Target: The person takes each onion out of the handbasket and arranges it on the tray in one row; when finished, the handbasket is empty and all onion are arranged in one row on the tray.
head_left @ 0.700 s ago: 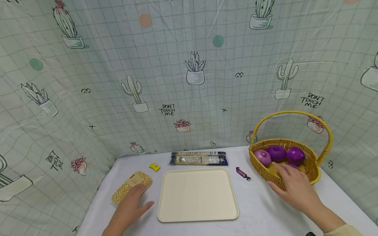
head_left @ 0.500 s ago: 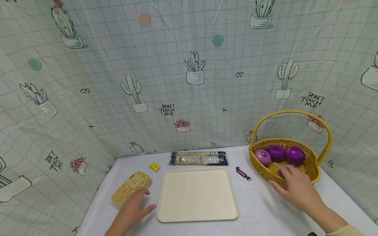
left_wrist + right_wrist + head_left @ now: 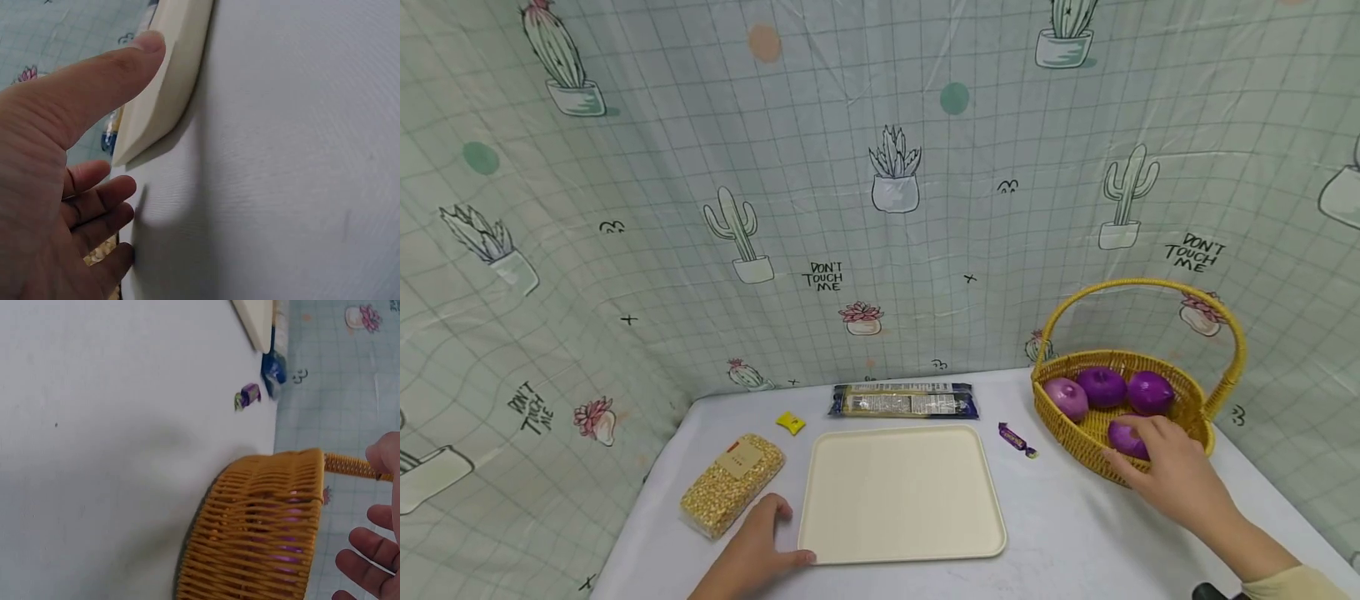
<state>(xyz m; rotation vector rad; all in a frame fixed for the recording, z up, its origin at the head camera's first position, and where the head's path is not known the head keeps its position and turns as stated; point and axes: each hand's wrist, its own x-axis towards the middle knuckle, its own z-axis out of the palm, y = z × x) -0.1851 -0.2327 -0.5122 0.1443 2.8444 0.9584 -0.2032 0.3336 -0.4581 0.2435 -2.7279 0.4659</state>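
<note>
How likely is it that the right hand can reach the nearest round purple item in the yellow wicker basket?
Probably yes: the right hand is by the lidless basket, close to that purple item, so the way from above looks free.

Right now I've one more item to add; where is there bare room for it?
Free: the cream tray, inside its rim, and the tabletop between the tray and the basket, nearer the camera than the purple-wrapped candy. Crowded: left of the tray, with the kernel packet, yellow candy and left hand; and the basket, partly under the right hand.
</note>
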